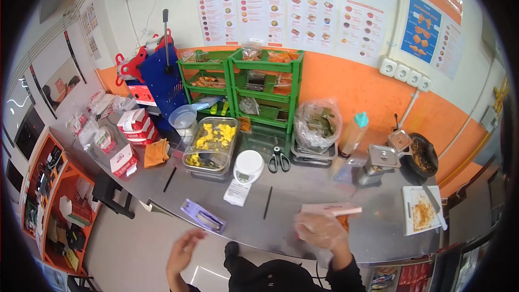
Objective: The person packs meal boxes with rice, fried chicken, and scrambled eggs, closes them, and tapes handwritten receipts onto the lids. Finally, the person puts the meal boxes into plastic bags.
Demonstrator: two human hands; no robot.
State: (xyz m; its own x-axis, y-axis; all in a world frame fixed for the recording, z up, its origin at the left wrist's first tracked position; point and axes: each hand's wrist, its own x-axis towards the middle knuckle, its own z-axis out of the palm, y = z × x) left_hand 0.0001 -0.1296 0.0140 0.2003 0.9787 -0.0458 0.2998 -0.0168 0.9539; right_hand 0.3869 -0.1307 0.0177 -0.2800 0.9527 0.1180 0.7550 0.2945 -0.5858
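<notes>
My bare left hand (185, 250) hangs in front of the table's near edge, fingers loosely bent and apart, with nothing in them. Closest to it is a purple case or tray (203, 216) on the edge, with a slim dark and silver item inside that I cannot make out. My right hand (322, 230) wears a clear plastic glove and is blurred. It is over the near side of a white box with red print (338, 208), and its fingertips do not show clearly. Something orange (343, 221), partly hidden, lies beside that hand under the box.
A white kitchen scale (249, 165), scissors (278, 160) and a glass dish of yellow pieces (216, 136) stand mid-table. Green shelves (294, 84) rise behind. To the right are a squeeze bottle (354, 134), metal containers (381, 158) and a cutting board with a knife (420, 221).
</notes>
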